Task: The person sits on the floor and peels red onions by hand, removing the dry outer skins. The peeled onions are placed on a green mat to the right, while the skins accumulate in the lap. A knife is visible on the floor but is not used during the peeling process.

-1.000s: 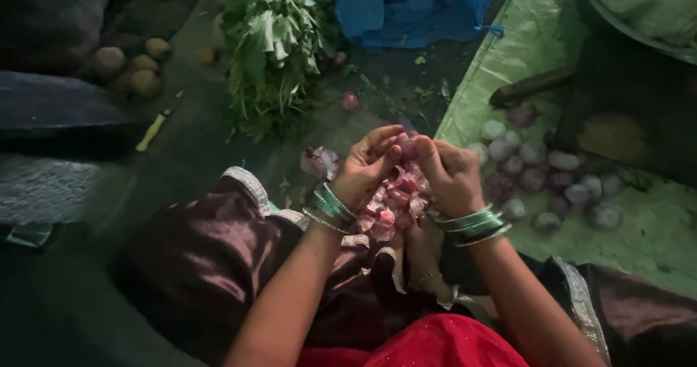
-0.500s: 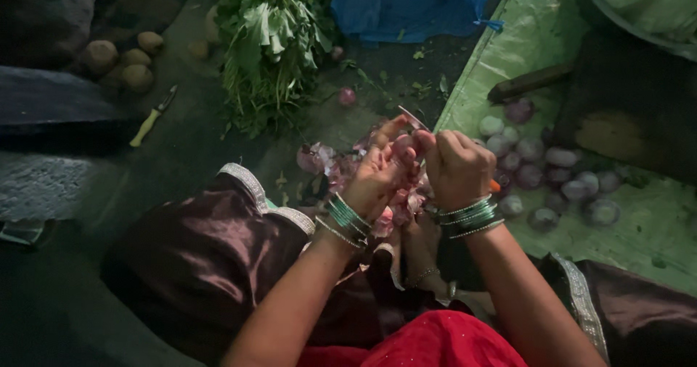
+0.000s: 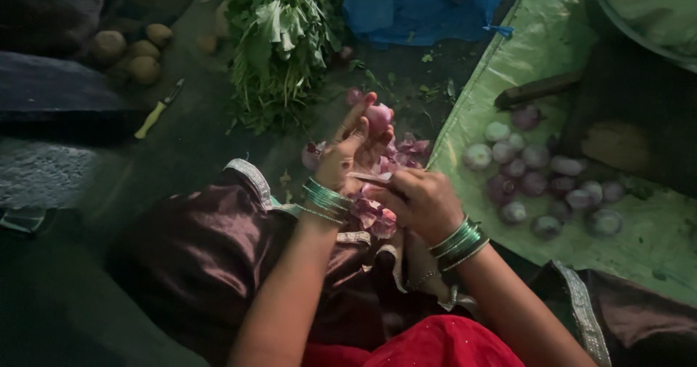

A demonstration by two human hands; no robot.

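Lying to the right of the right hand (image 3: 421, 201), the green sheet (image 3: 508, 69) carries many peeled onions (image 3: 537, 182). Left hand (image 3: 348, 156) closes its fingers around one pink onion (image 3: 377, 116), partly skinned; right hand pinches a blade, I think.

Dim dark floor (image 3: 181, 142) (concrete, prob.)

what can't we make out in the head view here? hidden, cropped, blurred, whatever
- Right hand: what it grips is hidden by its own curled fingers and motion blur.
- Onion in the left hand: how far it is peeled is unclear in the dim light.
- Blue bag: cut off by the top edge, contents shadowed.
- Pale bowl: cropped at the top right corner.
- Dark object on the green sheet: too dim to identify.
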